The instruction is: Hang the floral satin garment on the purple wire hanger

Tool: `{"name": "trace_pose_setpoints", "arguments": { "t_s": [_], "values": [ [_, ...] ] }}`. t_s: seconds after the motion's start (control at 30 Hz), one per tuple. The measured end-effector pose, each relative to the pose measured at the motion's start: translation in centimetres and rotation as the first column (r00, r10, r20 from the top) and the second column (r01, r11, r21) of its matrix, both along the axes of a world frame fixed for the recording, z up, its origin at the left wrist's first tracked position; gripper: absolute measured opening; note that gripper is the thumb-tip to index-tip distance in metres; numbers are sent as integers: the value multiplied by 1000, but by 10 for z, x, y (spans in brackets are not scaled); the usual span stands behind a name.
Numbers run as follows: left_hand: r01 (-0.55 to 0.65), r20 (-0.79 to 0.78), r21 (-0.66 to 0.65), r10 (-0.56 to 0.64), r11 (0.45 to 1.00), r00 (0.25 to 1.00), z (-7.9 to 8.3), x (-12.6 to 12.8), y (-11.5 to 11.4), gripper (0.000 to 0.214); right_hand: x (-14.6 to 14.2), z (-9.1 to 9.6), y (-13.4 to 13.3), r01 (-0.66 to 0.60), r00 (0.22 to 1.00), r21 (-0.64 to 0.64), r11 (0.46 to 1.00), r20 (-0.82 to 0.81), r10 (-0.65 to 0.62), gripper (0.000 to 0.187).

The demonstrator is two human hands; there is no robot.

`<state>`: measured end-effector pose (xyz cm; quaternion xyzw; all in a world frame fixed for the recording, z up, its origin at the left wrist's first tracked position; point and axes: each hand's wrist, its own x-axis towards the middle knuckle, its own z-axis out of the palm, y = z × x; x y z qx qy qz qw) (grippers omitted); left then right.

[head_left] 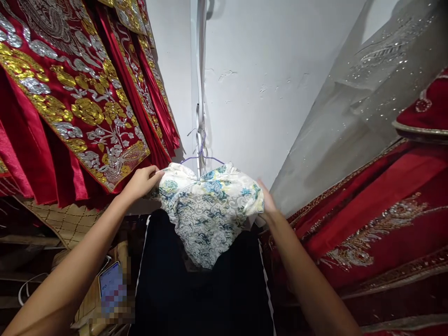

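A short-sleeved floral blouse (208, 210), white with blue, green and yellow patterning, hangs on a purple hanger (213, 158) in front of me. The hanger's hook sits by a white upright pole (198, 70). On the blouse's left shoulder, my left hand (143, 182) pinches the cloth between thumb and fingers. My right hand (268, 200) is at the opposite sleeve, its fingers mostly hidden behind the cloth and blurred. The lower part of the blouse drapes toward my dark trousers (161, 280).
Red garments with gold and silver embroidery (87, 102) hang at the left. A sheer sparkling grey-white fabric (336, 126) and red beaded garments (378, 210) fill the right. A phone (112, 284) with a lit screen lies on a bamboo seat (86, 303) at lower left. Behind is a white wall (259, 60).
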<state>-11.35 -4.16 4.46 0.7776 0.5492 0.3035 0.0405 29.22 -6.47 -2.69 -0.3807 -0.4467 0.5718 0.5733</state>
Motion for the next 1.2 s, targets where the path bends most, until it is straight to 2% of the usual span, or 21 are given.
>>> {"name": "trace_pose_setpoints", "arguments": {
  "t_s": [0.07, 0.13, 0.2, 0.3, 0.37, 0.47, 0.53, 0.57, 0.6, 0.63, 0.7, 0.73, 0.77, 0.8, 0.87, 0.93, 0.97, 1.0, 1.07, 1.13, 1.2],
  "values": [
    [7, 7, 40, -7, 999, 1000, -4, -1, 1, 41, 7, 18, -6, -26, 999, -26, 999, 43, 27, 60],
    [11, 50, 103, -16, 995, 999, -2, 8, 6, 37, 8, 36, -14, -23, 991, 23, 999, 132, 20, 45],
    [8, 109, 206, -32, 978, 994, 5, 23, 10, 33, 4, 53, -21, 17, 982, 123, 992, 183, -40, 33],
    [-10, 194, 361, -65, 933, 979, 22, 48, 9, 30, -3, 71, -32, 148, 978, 192, 970, 119, -173, 30],
    [33, 253, 355, -130, 934, 959, 35, 64, -1, 31, -7, 75, -46, 253, 961, 181, 950, 62, -268, 33],
    [250, 378, 172, -299, 953, 876, 48, 92, -21, 34, -20, 72, -82, 322, 940, 160, 933, 67, -335, 38],
    [391, 477, 37, -360, 920, 802, 51, 110, -35, 39, -35, 68, -112, 211, 950, 199, 957, 190, -249, 39],
    [436, 527, -17, -363, 900, 768, 50, 117, -43, 39, -43, 66, -126, 75, 946, 235, 969, 292, -144, 41],
    [469, 570, -66, -352, 881, 743, 48, 123, -51, 37, -52, 64, -138, -123, 909, 267, 956, 417, 1, 44],
    [495, 599, -114, -338, 861, 726, 45, 127, -60, 32, -58, 63, -147, -340, 830, 279, 898, 538, 146, 48],
    [544, 610, -204, -329, 814, 721, 39, 126, -81, 23, -66, 62, -151, -670, 621, 249, 700, 705, 343, 46],
    [558, 584, -244, -340, 793, 737, 37, 122, -93, 23, -66, 61, -147, -737, 558, 239, 632, 742, 371, 41],
    [564, 536, -278, -361, 778, 763, 36, 115, -104, 24, -63, 60, -138, -738, 551, 250, 627, 759, 347, 35],
    [562, 476, -302, -389, 770, 789, 37, 107, -116, 25, -58, 58, -126, -675, 591, 286, 680, 761, 267, 33],
    [552, 332, -324, -454, 768, 827, 44, 85, -136, 29, -45, 52, -97, -392, 676, 391, 833, 737, -27, 32],
    [534, 192, -323, -499, 781, 845, 55, 62, -146, 35, -33, 44, -71, -106, 668, 461, 881, 689, -280, 51],
    [520, 140, -309, -503, 796, 853, 60, 51, -147, 34, -28, 40, -61, -47, 669, 455, 889, 676, -311, 57],
    [502, 104, -291, -494, 814, 863, 65, 41, -145, 31, -25, 37, -53, -59, 688, 409, 911, 677, -260, 56],
    [453, 89, -246, -446, 857, 891, 70, 24, -132, 22, -24, 33, -47, -199, 757, 262, 944, 654, -22, 41],
    [400, 122, -200, -383, 894, 916, 70, 12, -111, 20, -30, 33, -47, -297, 825, 156, 942, 539, 171, 39],
    [339, 183, -121, -314, 933, 932, 68, 8, -90, 14, -40, 38, -45, -231, 915, 143, 962, 368, 165, 39]
  ]
}}
